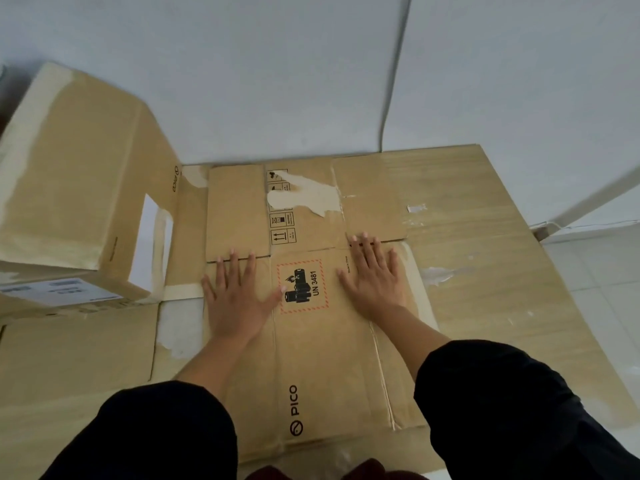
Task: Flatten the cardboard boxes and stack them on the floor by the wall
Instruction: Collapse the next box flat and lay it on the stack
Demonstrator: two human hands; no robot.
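Head view: pale wall (277, 81) behind, cardboard sheets (485, 237) on floor. Flattened box (325, 358) on top, near wall. Left hand (235, 292) and right hand (374, 278) pressing it, fingers straight, gripping nothing. Flattening step; next likely the unflattened box (69, 174) at left.

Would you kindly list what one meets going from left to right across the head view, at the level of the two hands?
Upright brown cardboard box with a white label → left hand → red-bordered UN 3481 battery mark → right hand → large flattened brown cardboard sheet underneath → white tiled floor.
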